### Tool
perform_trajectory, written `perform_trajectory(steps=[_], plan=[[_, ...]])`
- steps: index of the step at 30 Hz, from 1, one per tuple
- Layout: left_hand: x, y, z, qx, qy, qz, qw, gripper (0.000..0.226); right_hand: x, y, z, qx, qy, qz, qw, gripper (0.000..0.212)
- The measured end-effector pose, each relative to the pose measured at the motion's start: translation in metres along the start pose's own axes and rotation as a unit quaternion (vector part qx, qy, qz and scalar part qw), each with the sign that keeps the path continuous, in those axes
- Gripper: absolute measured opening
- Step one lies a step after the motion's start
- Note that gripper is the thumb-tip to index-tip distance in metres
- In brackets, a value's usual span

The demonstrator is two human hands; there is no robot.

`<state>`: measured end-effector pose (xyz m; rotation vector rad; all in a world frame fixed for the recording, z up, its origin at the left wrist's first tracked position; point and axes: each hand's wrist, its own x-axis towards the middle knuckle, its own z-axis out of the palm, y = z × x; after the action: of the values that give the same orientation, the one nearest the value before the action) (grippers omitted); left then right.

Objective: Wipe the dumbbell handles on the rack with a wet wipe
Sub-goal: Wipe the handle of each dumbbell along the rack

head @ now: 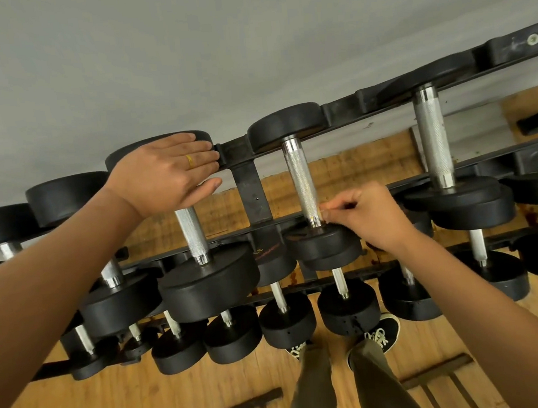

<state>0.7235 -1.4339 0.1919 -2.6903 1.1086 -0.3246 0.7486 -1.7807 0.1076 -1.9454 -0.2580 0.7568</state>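
My right fingertips (326, 212) are pinched narrow, thumb against forefinger, on a pale sliver I take to be the wet wipe (330, 208), though it is too small to be sure. They touch the right edge of the silver knurled steel handle (301, 181) at its near end, just above the black round rubber head (323, 241) of that dumbbell. The rest of my right hand (371, 219) is curled behind them. A pinch this small covers very little, so I judge the step goes best if I open the wipe out, wrap it round the handle, and draw it up the full length while twisting, because the knurling will hold grime in its grooves. The smooth collars at each end need a pass too. My left hand (164, 172), fingers straight and together with a gold ring (189, 161) on one, lies flat on the far black head (117, 160) of the neighbouring dumbbell on the top tier. It would serve better steadying the dumbbell I am wiping, so it does not roll in its cradle on the black metal rack (343, 106). More dumbbells sit on the lower tiers above the wooden floor (142, 407).
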Motion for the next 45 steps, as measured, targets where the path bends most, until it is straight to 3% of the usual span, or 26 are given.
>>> perform_trajectory(steps=[2,6,10,17,22,29,36,41,45], plan=[[0.000,0.000,0.000,0.002,0.003,0.002,1.000,0.033,0.008,-0.009,-0.004,0.008,0.007,-0.007,1.000,0.011],[0.002,0.000,-0.001,0.005,0.004,0.002,1.000,0.032,0.034,-0.035,-0.002,0.126,0.166,-0.035,0.977,0.009],[0.001,0.000,0.000,0.002,-0.002,-0.003,1.000,0.035,0.060,-0.047,0.015,0.172,0.227,-0.022,0.958,0.009],[0.001,-0.001,0.001,0.000,-0.008,0.000,1.000,0.036,0.052,-0.039,0.021,0.103,0.195,-0.055,0.974,0.014],[0.001,0.000,-0.001,0.003,-0.011,-0.007,1.000,0.036,0.014,-0.018,0.020,0.038,0.142,-0.029,0.989,0.012],[0.002,0.000,-0.001,0.015,0.006,-0.006,1.000,0.031,0.038,-0.043,0.017,0.028,0.183,-0.080,0.979,0.013],[0.001,0.000,0.000,0.016,0.006,-0.007,1.000,0.032,-0.004,-0.016,0.014,-0.025,0.071,-0.002,0.997,0.009],[0.002,-0.002,-0.002,0.007,-0.002,0.000,1.000,0.034,0.018,-0.029,0.010,0.008,0.110,-0.018,0.994,0.010],[0.002,-0.001,-0.002,0.008,-0.003,0.005,1.000,0.033,0.005,-0.014,0.009,-0.002,0.053,0.001,0.999,0.010]])
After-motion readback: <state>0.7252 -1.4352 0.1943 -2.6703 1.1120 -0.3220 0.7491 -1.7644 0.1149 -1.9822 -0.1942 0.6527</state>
